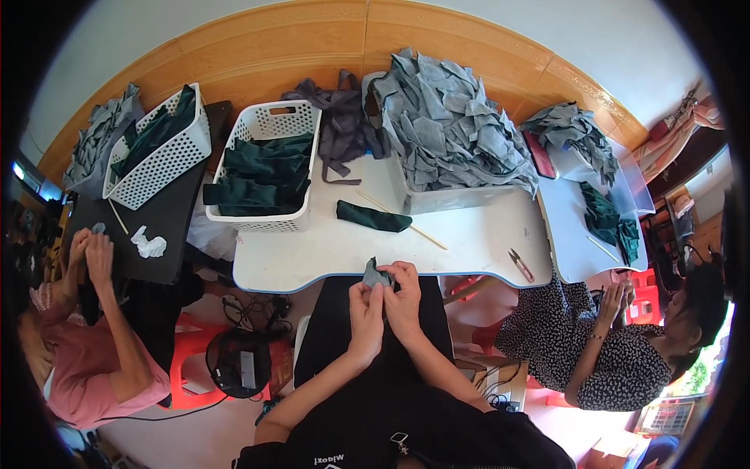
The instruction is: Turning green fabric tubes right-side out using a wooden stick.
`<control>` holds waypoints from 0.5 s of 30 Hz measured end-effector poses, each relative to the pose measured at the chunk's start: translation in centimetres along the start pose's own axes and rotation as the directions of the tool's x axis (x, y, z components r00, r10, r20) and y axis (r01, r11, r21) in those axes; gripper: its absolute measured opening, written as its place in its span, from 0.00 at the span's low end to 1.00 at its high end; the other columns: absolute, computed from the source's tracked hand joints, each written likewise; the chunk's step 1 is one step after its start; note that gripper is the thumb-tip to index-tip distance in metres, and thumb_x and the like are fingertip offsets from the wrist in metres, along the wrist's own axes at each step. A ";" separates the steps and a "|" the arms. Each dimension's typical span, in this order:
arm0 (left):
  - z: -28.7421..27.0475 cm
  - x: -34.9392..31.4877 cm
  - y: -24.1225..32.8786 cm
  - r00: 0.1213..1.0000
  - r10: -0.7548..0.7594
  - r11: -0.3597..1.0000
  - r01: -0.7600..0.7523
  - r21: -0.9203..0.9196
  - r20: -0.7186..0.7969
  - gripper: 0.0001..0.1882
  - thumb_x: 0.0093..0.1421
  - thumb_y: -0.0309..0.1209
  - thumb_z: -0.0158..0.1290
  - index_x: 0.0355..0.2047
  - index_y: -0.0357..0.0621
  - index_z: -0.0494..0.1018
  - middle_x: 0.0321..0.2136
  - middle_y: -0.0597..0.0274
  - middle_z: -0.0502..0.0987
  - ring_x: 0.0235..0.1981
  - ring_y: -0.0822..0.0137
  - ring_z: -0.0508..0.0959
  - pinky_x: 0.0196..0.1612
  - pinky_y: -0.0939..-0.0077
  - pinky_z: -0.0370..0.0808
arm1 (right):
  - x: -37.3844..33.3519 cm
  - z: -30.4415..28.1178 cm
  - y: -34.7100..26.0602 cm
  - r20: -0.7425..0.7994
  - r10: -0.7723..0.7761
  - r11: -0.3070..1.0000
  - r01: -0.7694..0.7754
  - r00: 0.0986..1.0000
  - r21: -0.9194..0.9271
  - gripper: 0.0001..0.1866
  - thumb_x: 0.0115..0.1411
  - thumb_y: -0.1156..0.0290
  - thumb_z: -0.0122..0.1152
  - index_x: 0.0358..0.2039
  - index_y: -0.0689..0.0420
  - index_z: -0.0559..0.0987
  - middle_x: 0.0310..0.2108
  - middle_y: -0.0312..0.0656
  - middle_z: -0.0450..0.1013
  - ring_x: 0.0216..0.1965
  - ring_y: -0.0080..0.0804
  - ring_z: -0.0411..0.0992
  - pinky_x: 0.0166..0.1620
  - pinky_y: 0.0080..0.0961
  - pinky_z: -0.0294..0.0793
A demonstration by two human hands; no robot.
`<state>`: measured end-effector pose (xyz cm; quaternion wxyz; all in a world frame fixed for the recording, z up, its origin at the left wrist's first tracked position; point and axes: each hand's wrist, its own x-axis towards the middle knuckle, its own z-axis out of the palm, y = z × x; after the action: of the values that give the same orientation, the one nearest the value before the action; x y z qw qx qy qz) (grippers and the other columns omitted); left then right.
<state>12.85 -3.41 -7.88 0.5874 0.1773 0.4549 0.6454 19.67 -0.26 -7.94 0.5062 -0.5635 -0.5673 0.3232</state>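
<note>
Just off the table's front edge, above my lap, both my hands hold a small grey-and-dark-green piece of fabric (373, 275). My left hand (365, 309) pinches it from below, thumb up. On its right side, my right hand (403, 293) grips the same piece with bent fingers. Beyond them on the white table (289, 258) lies a dark green folded fabric strip (373, 216), resting across a thin wooden stick (426, 236). A pair of thread snips (521, 266) lies near the right front edge.
A white basket (308, 176) holds green fabric pieces; a bin (461, 200) overflows with grey ones. Dark cloth straps (344, 121) lie between them. Co-workers sit left (101, 344) and right (601, 344) at neighbouring tables. A black fan (238, 363) stands low at the left.
</note>
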 end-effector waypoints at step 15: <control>-4.1 5.4 2.7 0.918 0.359 0.634 -0.373 0.677 0.170 0.09 0.58 0.27 0.58 0.28 0.39 0.68 0.12 0.68 0.64 0.15 0.79 0.60 0.19 0.80 0.59 | -2.6 -1.2 0.4 0.384 0.099 0.978 -0.019 0.918 -0.206 0.09 0.54 0.72 0.64 0.37 0.58 0.80 0.27 0.38 0.65 0.32 0.33 0.64 0.37 0.26 0.65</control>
<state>6.75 0.24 -9.50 0.3380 0.4799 0.6127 0.5292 20.57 -2.94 -8.53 0.3138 -0.5518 -0.6690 0.3866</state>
